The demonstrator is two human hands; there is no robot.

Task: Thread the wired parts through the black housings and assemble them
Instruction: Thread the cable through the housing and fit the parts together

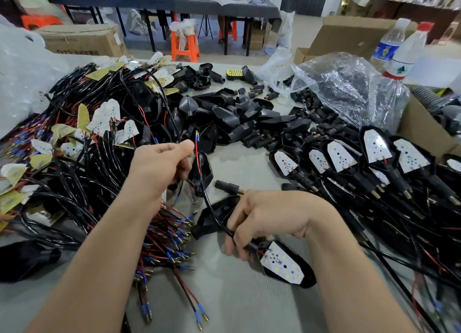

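Now, R hand (269, 220) on wire (209, 203) (blk)

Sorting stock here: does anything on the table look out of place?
One yellow dotted piece lies at the far edge of the loose black housings; no other piece in that pile is yellow.

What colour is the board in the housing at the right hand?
The board is white with yellowish dots; head view.
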